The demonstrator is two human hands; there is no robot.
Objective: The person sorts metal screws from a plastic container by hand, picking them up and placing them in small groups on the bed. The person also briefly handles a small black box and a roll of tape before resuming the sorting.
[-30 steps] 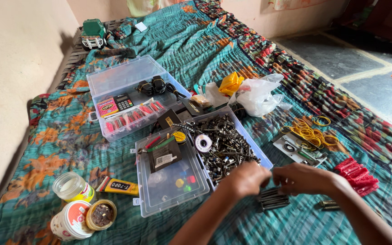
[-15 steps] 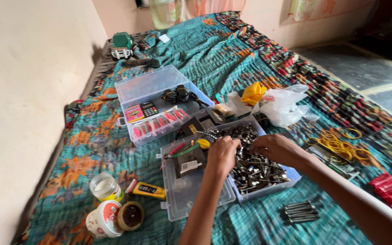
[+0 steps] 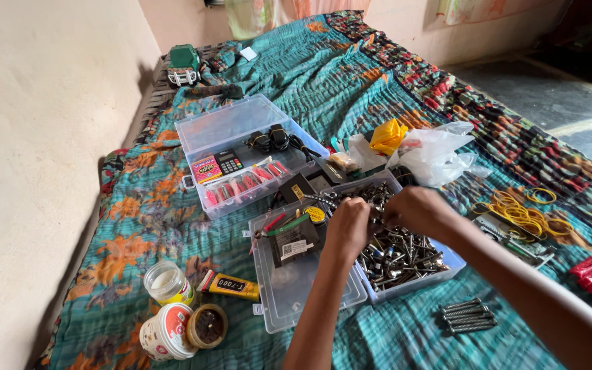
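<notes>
Both hands down in clear plastic box [image 3: 447, 264] near bedspread's [image 3: 351, 75] front edge, left hand [image 3: 348, 226] & right hand [image 3: 416, 209] curled over loose steel bolts [image 3: 395, 250], grip hidden, can't tell; prob. heavy, stiff, slick, best pinched mid-shank.

Yellow glue tube [image 3: 229, 285] lies on the bed beside the jars; pink packet [image 3: 205, 168] and a small calculator screen [image 3: 225, 157] sit in the far box; a black white-labelled pack [image 3: 293, 242] lies in the near box.
</notes>
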